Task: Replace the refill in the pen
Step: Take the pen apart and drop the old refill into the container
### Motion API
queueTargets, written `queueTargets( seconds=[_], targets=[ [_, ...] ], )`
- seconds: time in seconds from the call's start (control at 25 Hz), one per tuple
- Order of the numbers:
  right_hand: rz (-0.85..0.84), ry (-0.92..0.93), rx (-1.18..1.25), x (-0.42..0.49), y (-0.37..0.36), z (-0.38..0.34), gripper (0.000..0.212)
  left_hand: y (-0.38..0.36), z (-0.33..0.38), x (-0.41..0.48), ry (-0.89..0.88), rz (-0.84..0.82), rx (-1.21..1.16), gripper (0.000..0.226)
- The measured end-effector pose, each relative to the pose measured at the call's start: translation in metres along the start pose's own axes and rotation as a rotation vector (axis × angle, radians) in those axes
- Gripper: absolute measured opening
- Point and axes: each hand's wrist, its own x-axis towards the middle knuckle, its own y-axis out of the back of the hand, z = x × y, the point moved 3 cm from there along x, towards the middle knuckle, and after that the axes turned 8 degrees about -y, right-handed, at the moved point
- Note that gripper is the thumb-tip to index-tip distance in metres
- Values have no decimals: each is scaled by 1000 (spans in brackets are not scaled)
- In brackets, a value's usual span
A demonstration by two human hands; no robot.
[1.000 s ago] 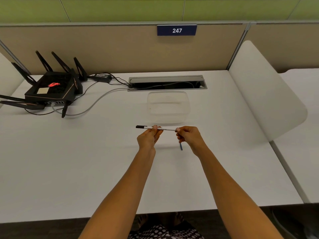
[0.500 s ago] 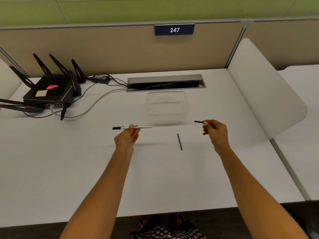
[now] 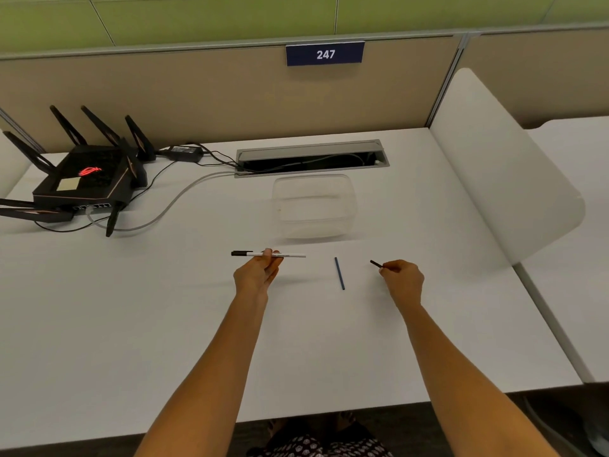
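My left hand (image 3: 258, 273) pinches a white pen barrel (image 3: 290, 255) with a black cap at its left end, holding it level above the white desk (image 3: 131, 324). My right hand (image 3: 402, 280) is closed around a thin dark piece (image 3: 375, 264) that sticks out up and to the left; most of it is hidden in the fingers. A blue refill (image 3: 339, 273) lies on the desk between the two hands, touching neither.
A clear plastic container (image 3: 314, 206) stands just beyond the hands. A black router (image 3: 82, 179) with antennas and cables sits at the far left. A cable slot (image 3: 311, 156) lies at the back. A white divider (image 3: 501, 166) rises on the right.
The hands, joined at the pen a second ago, pulled apart: the left keeps the barrel, the right took a dark piece off to the right, then lowered slightly.
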Motion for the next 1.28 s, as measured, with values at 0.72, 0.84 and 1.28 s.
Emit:
queueTargets(
  seconds=[0.72,0.84,1.28],
  targets=[
    [-345,515,-217,-79,-103,-43,20,-33,-25,-26,-631,-272,904,21],
    [-334,491,-178,-82,-109,-45,15,-26,-28,-26,-689,-354,953,21],
    [-223,573,-468,-82,-119,-45,17,27,-55,-3,-913,-352,1648,64]
  ],
)
